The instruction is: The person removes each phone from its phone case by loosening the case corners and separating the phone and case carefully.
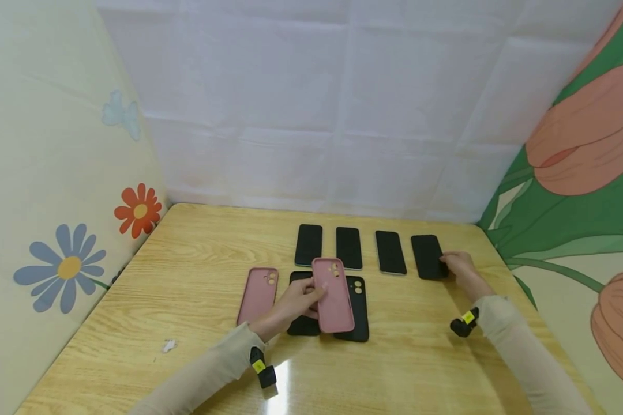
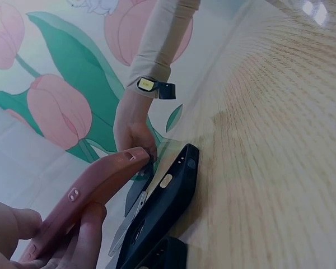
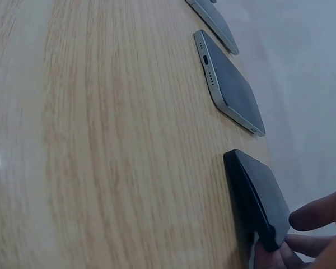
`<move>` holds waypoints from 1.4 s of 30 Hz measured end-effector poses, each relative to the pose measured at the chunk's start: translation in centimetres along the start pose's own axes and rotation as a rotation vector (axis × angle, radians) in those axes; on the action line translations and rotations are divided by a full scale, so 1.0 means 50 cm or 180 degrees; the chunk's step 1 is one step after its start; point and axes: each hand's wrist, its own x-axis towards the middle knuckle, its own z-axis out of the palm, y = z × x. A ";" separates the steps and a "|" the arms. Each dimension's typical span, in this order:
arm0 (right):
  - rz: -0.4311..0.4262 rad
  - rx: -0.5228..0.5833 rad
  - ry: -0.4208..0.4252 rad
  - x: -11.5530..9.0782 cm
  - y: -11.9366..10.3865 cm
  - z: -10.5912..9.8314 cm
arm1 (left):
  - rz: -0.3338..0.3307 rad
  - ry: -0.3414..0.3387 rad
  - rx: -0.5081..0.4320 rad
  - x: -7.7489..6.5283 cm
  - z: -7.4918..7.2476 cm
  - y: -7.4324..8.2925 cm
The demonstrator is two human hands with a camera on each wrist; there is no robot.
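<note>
My left hand (image 1: 295, 301) holds a pink phone case (image 1: 336, 305) above the table, thumb on its inner face and fingers behind it. Its camera cutouts are at the top. Beneath it two black phone cases (image 1: 360, 311) lie side by side, partly covered by the hand and the pink case. Another pink phone case (image 1: 256, 294) lies to the left. At the far right my right hand (image 1: 461, 268) pinches the edge of a black phone (image 1: 427, 256). In the right wrist view the thumb is on top of this phone (image 3: 266, 193), fingers below, and its near side is tilted up.
Three more phones, the left one (image 1: 308, 245), the middle one (image 1: 349, 248) and the right one (image 1: 391, 252), lie in a row at the back. A small white scrap (image 1: 168, 346) is on the wooden table (image 1: 420, 357) at left. Hanging cloth (image 1: 311, 127) encloses the table.
</note>
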 end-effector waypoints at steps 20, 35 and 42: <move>-0.0022 0.0107 -0.0142 -0.014 -0.008 -0.010 | -0.0013 0.0003 0.0025 0.000 0.003 0.004; -0.0164 0.0532 -0.0170 -0.019 -0.019 -0.011 | 0.0053 -0.0073 0.0074 0.002 0.012 0.001; -0.0047 0.0814 0.0351 -0.019 -0.023 -0.007 | -0.0021 -0.0060 0.0126 0.005 0.017 0.005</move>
